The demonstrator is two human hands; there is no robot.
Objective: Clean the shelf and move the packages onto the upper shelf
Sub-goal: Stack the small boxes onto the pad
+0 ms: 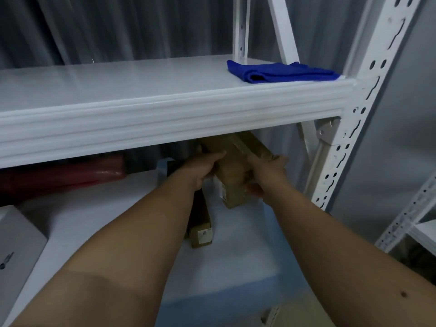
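Note:
A long brown cardboard package (233,171) lies tilted under the white upper shelf (146,114), its far end hidden behind the shelf's front beam. My left hand (203,168) grips its left side and my right hand (266,173) grips its right side and near end. A second, narrower brown package (200,223) lies on the lower shelf (236,244) just under my left wrist. A folded blue cloth (280,73) rests on the upper shelf at its right end.
A dark red package (61,175) lies at the back left of the lower shelf. A white box (18,251) stands at the near left. The white perforated upright (349,128) rises on the right, with another white rack (410,220) beyond it.

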